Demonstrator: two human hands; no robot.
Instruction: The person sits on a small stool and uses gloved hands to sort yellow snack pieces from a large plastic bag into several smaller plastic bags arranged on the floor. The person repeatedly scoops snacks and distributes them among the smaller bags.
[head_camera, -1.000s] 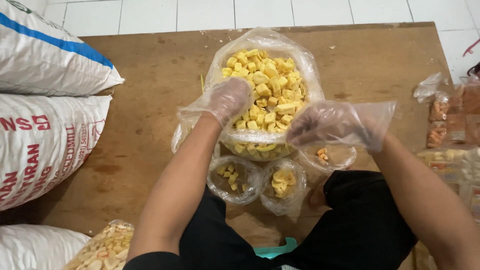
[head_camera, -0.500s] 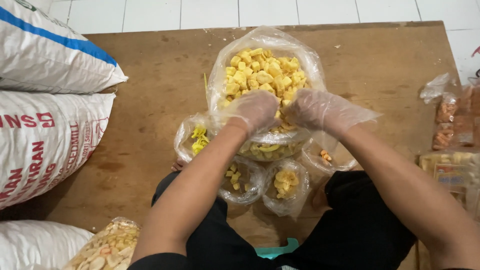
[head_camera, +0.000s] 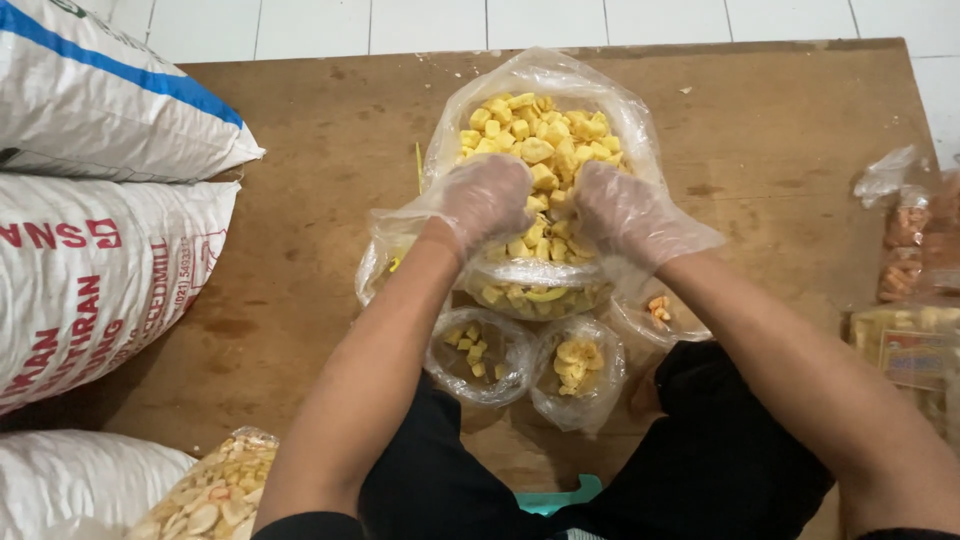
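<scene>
Digging into the yellow-chunk bag (head_camera: 545, 130), left hand (head_camera: 487, 200) and right hand (head_camera: 620, 210) (gloved) curl; grasp unclear.

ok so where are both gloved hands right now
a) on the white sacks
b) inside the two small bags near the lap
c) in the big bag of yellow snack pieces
c: the left hand and right hand both rest in the big bag of yellow snack pieces.

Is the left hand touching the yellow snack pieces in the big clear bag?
Touching. In the head view the gloved left hand lies directly on the heap of yellow snack pieces inside the big clear bag, with no gap visible.
</scene>
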